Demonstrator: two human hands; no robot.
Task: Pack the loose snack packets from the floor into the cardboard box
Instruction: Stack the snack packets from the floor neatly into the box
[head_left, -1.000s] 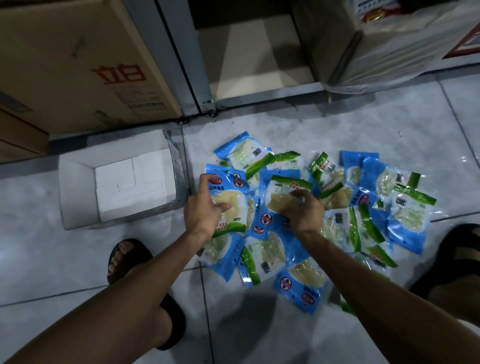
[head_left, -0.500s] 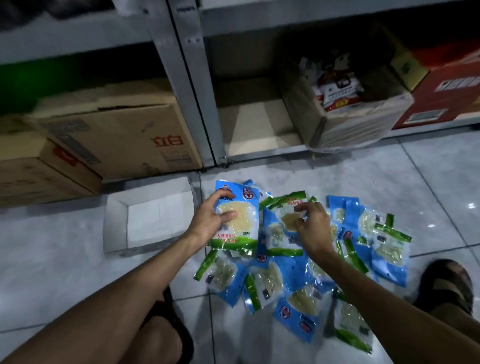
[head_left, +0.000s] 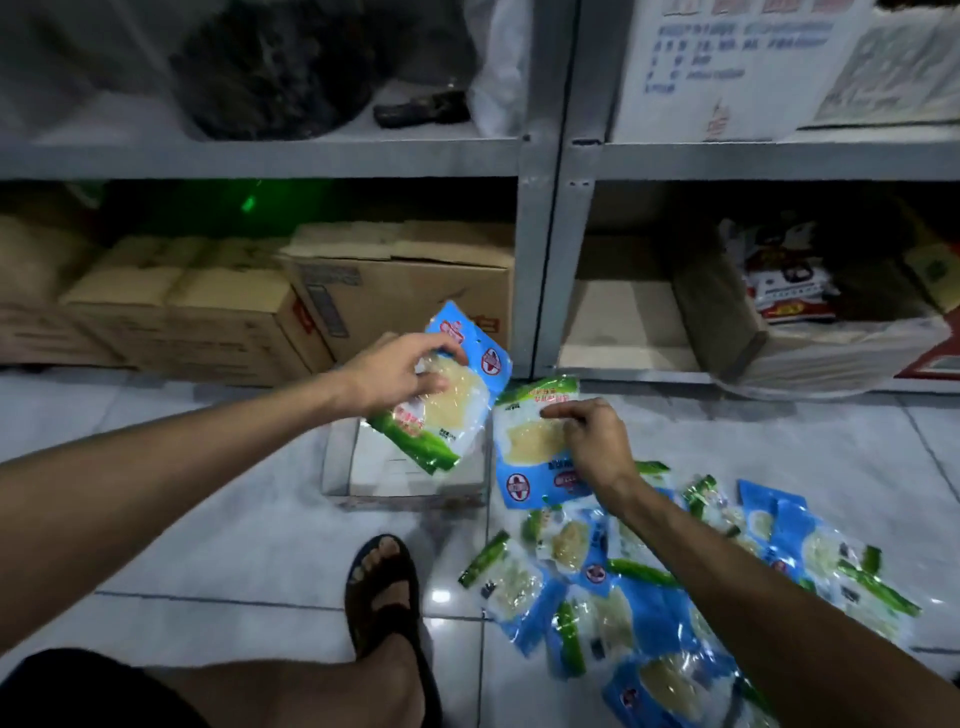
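- We see the left hand (head_left: 400, 371) pinching 1 blue-and-green plastic snack packet (head_left: 452, 410) between thumb and curled fingers. The packet is tilted and hangs over the small open pale cardboard box (head_left: 405, 500).
- The right hand (head_left: 597, 441) pinches a second blue-and-green plastic snack packet (head_left: 524, 457) at its right side, green band up. It is just beside the box's right wall, outside it.
- The box sits on the grey tiled floor (head_left: 208, 519). We cannot tell what lies in it, because the held packet hides most of the inside.
- The loose pile of matching packets (head_left: 649, 597) lies on the floor to the right of the box, so we judge most of the task is left.
- Step in hand, we judge: put both held packets in the box.
- To do it well, lower the first packet flat onto the bottom, not on edge, and let go only once it is inside the walls.
- Carry the second over the right wall, turn it the same way and lay it on top.
- Risks: slick film may slip from a light pinch, and a bumped wall may shift the box.
- A dark sandalled foot (head_left: 384, 587) stands near the box's front.
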